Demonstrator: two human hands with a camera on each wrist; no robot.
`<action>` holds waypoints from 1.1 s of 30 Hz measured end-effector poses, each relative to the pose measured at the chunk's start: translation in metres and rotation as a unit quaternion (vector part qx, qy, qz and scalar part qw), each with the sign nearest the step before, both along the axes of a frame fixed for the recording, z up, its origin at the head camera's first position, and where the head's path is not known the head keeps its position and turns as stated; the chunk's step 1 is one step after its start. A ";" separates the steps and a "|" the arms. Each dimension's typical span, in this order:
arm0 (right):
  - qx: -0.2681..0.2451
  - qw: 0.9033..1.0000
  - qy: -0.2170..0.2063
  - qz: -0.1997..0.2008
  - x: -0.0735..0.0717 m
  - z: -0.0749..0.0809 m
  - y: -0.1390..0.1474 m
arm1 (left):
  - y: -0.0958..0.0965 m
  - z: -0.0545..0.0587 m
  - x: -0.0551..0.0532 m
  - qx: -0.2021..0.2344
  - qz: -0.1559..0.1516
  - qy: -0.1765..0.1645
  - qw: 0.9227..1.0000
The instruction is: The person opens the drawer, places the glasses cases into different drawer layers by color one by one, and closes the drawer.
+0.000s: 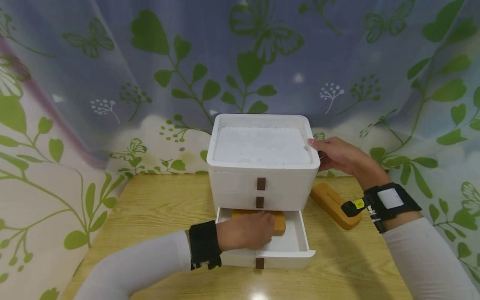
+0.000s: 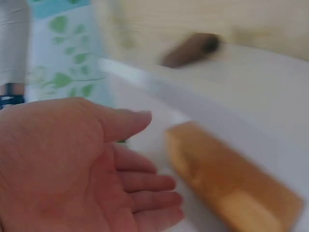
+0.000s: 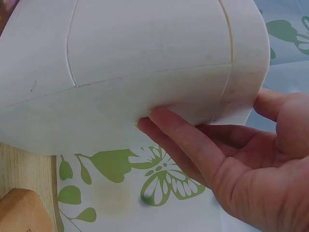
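Observation:
A white drawer cabinet [image 1: 232, 181] stands on the table, with its lowest drawer [image 1: 296, 241] pulled out. In that drawer, towards the back, lies a tan oblong case [image 1: 279, 223], partly hidden by my left hand [image 1: 249, 231]. The left wrist view shows this hand with loosely extended fingers, a small gap away from the case [image 2: 231, 179]. My right hand [image 1: 335, 154] holds the cabinet's upper right side, thumb on the top rim. Bent fingers [image 3: 183, 140] touch the white side wall in the right wrist view.
A second tan case [image 1: 333, 204] lies slanted on the wooden table [image 1: 168, 204], right of the cabinet. Brown pull tabs [image 1: 261, 183] mark the drawer fronts. Behind the cabinet hangs a leaf-patterned curtain [image 1: 180, 137].

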State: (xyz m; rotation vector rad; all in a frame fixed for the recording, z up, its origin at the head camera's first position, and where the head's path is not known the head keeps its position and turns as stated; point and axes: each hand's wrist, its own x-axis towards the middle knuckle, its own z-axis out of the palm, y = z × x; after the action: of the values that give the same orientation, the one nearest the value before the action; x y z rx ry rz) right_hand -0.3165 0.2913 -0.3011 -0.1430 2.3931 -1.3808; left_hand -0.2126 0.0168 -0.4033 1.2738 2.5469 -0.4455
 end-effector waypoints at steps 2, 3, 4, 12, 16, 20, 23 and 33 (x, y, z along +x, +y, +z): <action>-0.001 1.000 -0.003 0.000 0.000 0.000 0.000 | -0.001 0.011 0.003 0.031 0.002 -0.038 0.999; 0.001 1.000 -0.004 -0.003 0.000 0.001 -0.001 | -0.002 0.018 0.004 0.049 -0.002 -0.053 0.997; 0.004 1.000 -0.005 -0.006 0.000 0.001 -0.001 | -0.003 0.025 0.005 0.065 -0.004 -0.066 0.996; -0.004 1.000 -0.006 -0.001 0.001 -0.003 0.000 | -0.026 0.091 0.006 0.294 -0.036 0.016 0.955; 0.006 1.000 -0.001 -0.002 0.001 -0.002 -0.001 | -0.047 0.111 -0.013 0.443 0.016 0.085 0.892; 0.002 1.000 0.004 0.002 0.001 0.000 -0.001 | -0.071 0.120 -0.041 0.510 0.124 0.102 0.845; -0.001 1.000 0.006 0.005 0.002 0.001 -0.002 | -0.089 0.115 -0.065 0.518 0.210 0.082 0.825; -0.010 1.000 0.002 0.006 0.002 0.000 0.000 | -0.121 0.085 -0.114 0.539 0.327 -0.080 0.772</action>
State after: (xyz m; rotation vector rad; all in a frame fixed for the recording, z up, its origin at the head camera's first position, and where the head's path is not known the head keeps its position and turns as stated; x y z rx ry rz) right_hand -0.3144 0.2911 -0.3012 -0.1659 2.3786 -1.4010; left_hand -0.3270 -0.1037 -0.3181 0.4261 2.8307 1.3701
